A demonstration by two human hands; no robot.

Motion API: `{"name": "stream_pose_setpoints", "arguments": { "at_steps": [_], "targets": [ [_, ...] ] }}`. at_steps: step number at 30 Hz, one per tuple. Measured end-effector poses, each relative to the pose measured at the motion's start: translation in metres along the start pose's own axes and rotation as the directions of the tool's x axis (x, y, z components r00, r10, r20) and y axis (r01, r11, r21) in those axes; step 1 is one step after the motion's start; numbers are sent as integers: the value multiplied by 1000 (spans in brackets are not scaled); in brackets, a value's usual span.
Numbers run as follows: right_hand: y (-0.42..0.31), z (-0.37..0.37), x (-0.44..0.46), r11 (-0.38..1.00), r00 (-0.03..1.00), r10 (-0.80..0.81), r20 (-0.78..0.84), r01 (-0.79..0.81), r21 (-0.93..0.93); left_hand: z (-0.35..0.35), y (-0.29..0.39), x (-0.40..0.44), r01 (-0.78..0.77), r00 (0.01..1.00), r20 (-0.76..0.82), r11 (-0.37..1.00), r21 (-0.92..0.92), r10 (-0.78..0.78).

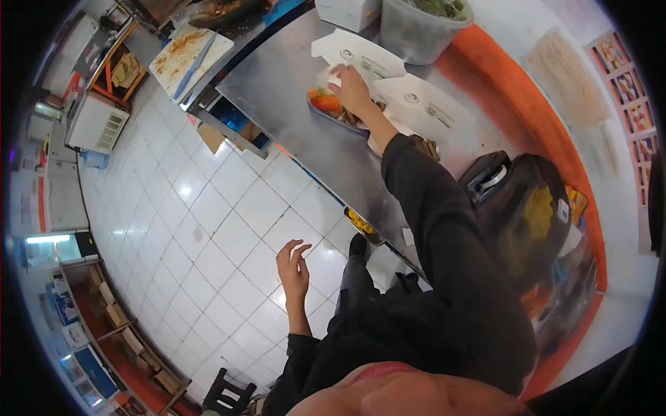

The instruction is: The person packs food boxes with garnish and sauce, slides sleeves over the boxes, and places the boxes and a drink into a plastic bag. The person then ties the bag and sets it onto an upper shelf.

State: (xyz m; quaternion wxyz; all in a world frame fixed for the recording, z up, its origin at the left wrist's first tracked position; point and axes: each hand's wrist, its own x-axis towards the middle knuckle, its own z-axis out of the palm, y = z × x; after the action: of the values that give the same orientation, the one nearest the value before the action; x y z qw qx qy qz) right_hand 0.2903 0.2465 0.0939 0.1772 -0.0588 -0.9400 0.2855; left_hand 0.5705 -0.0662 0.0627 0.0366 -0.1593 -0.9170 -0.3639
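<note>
On the right, my right hand [352, 91] reaches over an open takeaway box [334, 116] with orange-red food and darker pieces inside. Its fingers are bent together, and a pale, partly see-through item [323, 76] shows at their tips; what it is I cannot make out. A white box lid [361, 55] with printing stands behind the hand. A second printed white box [423, 104] is open beside it, with brown food [425, 147] partly hidden by my sleeve. My left hand [294, 274] hangs in the air over the floor, fingers loosely apart, holding nothing.
The boxes rest on a steel table [277, 80]. A plastic tub of green leaves [416, 31] stands at the back, and a black bag [524, 215] lies to the right. A knife [195, 64] rests on a stained cutting board [170, 66]. Yellow food fills a container [361, 223] at the table edge.
</note>
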Motion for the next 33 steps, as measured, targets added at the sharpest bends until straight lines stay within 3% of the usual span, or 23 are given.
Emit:
{"name": "stream_pose_setpoints", "arguments": {
  "at_steps": [2,3,5,6,8,10,12,13,15,17,19,21,22,23,24,25,26,27,29,30,31,32,33],
  "targets": [
    [-4,-25,-20,955,955,-149,-256,206,214,10,8,1,5,1000,17,999,-47,-4],
    [-8,-47,-39,962,956,-130,-263,185,200,16,12,3,8,1000,22,996,-92,-6],
    [-14,-105,-96,916,989,-77,-127,121,382,27,24,13,-39,997,63,990,-137,48],
    [-12,-136,-128,932,987,-38,-154,90,351,31,32,22,-73,992,88,985,-154,87],
    [5,-203,-195,890,992,127,8,-117,441,45,50,41,-178,968,136,961,-210,209],
    [39,-269,-267,921,948,269,-169,-202,334,64,72,62,-287,930,137,907,-308,341],
    [63,-333,-359,945,830,326,-453,-272,182,83,96,81,-360,894,147,875,-322,422],
    [66,-365,-404,925,762,374,-529,-348,152,89,116,91,-435,845,134,811,-392,518],
    [63,-419,-504,826,541,473,-696,-547,135,112,157,91,-459,820,130,776,-432,558],
    [61,-441,-604,764,421,485,-767,-631,136,124,221,75,-562,735,110,692,-453,669],
    [69,-443,-703,438,172,679,-714,-875,206,146,280,45,-646,664,-2,573,-505,748],
    [75,-407,-801,369,50,788,-614,-837,405,161,334,1,-666,632,-18,531,-524,775],
    [83,-377,-856,341,55,817,-574,-849,404,173,359,-30,-585,666,-13,512,-629,746],
    [76,-359,-887,183,-48,883,-467,-881,436,183,383,-65,-494,700,0,485,-722,714],
    [81,-320,-940,90,-68,937,-341,-899,428,196,403,-102,-398,732,27,460,-794,681],
    [81,-287,-981,-58,-114,982,-148,-940,335,209,426,-138,-386,717,80,490,-782,692],
    [93,-258,-1016,-451,-345,837,425,-875,177,218,443,-168,-372,701,140,526,-765,700],
    [100,-239,-1037,-454,-339,829,446,-872,182,227,458,-198,-296,648,211,497,-815,732],
    [105,-250,-1048,-150,24,880,474,-934,325,234,481,-232,-216,603,269,478,-851,751],
    [108,-290,-1060,165,426,856,292,-762,626,232,487,-242,-255,509,300,474,-843,807],
    [108,-352,-1027,-180,288,879,381,-540,822,231,492,-251,-293,409,330,465,-836,851],
    [123,-386,-1018,-28,308,921,238,-556,831,235,495,-253,-288,405,353,484,-826,843],
    [134,-423,-992,134,256,966,34,-609,782,240,496,-256,-298,408,358,493,-817,840]
  ]
}}
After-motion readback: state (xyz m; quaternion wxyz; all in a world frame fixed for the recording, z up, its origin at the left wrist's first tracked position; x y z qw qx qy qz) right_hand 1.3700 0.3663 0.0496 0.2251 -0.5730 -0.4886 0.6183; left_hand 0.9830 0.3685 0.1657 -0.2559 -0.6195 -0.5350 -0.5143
